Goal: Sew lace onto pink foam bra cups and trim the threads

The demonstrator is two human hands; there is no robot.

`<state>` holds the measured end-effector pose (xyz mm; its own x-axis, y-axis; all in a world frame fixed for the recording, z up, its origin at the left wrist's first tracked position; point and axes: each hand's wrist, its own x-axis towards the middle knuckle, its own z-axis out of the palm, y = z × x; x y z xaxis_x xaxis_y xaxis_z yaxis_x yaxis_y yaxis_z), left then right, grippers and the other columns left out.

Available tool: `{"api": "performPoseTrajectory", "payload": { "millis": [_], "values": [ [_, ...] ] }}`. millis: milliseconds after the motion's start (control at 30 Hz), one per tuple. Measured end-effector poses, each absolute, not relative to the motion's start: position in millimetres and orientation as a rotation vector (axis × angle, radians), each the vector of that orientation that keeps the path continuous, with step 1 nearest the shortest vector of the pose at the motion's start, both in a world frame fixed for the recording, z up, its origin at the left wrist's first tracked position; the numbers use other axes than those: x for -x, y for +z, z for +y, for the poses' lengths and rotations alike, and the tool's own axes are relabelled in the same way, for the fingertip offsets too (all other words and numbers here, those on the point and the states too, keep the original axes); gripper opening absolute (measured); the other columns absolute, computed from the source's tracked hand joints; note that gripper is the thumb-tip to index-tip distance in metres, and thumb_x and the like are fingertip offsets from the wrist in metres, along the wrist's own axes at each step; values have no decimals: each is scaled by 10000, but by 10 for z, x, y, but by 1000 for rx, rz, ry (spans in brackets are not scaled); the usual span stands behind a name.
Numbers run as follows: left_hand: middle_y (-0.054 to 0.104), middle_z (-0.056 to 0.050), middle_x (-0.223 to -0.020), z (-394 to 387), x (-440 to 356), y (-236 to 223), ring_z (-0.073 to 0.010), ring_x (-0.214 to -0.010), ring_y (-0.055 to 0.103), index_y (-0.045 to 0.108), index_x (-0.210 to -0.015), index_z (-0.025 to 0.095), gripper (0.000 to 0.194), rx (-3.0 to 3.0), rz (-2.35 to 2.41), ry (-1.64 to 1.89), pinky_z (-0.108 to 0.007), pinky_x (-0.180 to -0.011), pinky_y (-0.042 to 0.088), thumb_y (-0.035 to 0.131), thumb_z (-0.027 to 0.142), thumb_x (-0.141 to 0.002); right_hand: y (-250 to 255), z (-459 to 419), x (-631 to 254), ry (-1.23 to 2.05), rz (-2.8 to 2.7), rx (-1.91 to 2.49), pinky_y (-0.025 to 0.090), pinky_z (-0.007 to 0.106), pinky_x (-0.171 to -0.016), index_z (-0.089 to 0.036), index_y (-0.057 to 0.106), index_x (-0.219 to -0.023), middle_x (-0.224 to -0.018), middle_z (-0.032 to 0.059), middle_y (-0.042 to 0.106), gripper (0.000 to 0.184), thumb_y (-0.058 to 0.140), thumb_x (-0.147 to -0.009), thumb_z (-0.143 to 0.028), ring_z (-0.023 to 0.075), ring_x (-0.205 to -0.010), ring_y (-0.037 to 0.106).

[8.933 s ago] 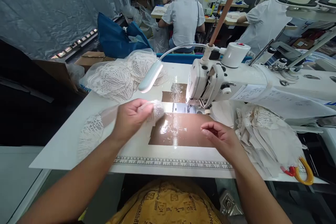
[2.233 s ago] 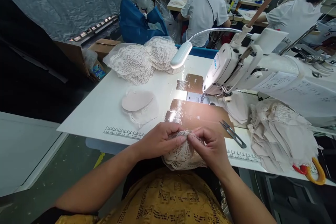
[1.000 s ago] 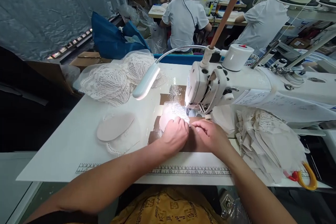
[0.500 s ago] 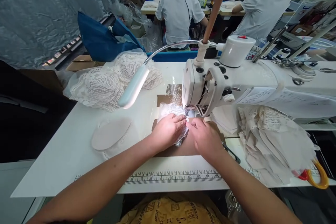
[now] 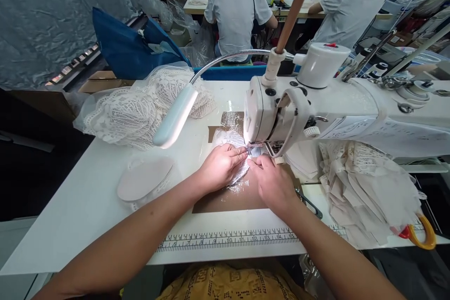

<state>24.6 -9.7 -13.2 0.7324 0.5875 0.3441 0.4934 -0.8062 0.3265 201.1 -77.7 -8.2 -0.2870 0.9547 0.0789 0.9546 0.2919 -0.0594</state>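
Under the head of a white sewing machine (image 5: 262, 110) lies a small piece of white lace fabric (image 5: 228, 138). My left hand (image 5: 222, 165) rests on this piece, its fingers stretched together and pressing it down beside the presser foot. Close to the fabric's right edge, my right hand (image 5: 276, 183) has thumb and fingers pinched together just in front of the needle area. Whether the edge lies between those fingertips is too small to see. Brown tape or board (image 5: 225, 200) covers the machine bed beneath both hands.
A lamp (image 5: 177, 115) on a bendy neck hangs left of the machine. Lace bundles (image 5: 126, 115) and an oval piece (image 5: 146, 180) lie left. Stacked cut pieces (image 5: 365, 192), orange-handled scissors (image 5: 424, 232) and dark snips (image 5: 309, 202) lie right. Co-workers (image 5: 235, 14) sit beyond.
The lace piece has shifted slightly away from me and turned under the needle, with my left hand moving along on it. My right hand stays nearly in place. The camera view has shifted a little.
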Motion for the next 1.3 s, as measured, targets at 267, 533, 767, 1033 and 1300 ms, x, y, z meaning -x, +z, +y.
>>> {"api": "performPoseTrajectory", "payload": {
  "millis": [267,533,767,1033,1300],
  "values": [
    [643,-130,-1215,-93,-272,-137,-245,-981,588,649,-1169,151,315,-2709,1069,539,-422,-854,469,448,244,-944,-119,-798,-2061,45,-2426,1728,393,298,-592,-222,582,-1264,-1015,97,620,586,484,-737,14,208,-788,536],
    [513,-148,-1362,-134,-271,-109,-391,-1290,373,549,-1300,153,460,-2710,1284,371,-563,-1027,339,469,408,-925,-142,-859,-2102,63,-2360,1640,396,293,-635,-232,648,-1156,-950,61,633,505,436,-768,13,194,-791,535],
    [474,-122,-1425,-332,-65,118,-380,-1338,355,554,-1294,187,418,-2646,1045,216,-587,-1033,325,509,355,-914,-155,-899,-2210,136,-2202,1435,458,291,-738,-177,678,-1099,-981,66,692,311,435,-907,-144,191,-884,611],
    [601,-101,-1286,-519,99,289,-215,-1203,535,630,-1193,183,325,-2334,926,580,-396,-1022,436,479,296,-928,-147,-937,-2226,212,-2367,1197,422,283,-703,-171,688,-1068,-858,59,664,296,482,-863,-113,182,-811,576],
    [596,-7,-705,-151,-128,308,-140,-624,535,648,-887,152,180,-2138,1099,77,-229,-532,370,578,243,-750,-151,-934,-2194,70,-2452,1315,330,274,-637,-192,706,-990,-800,42,602,220,521,-883,-139,167,-743,494]
  ]
}}
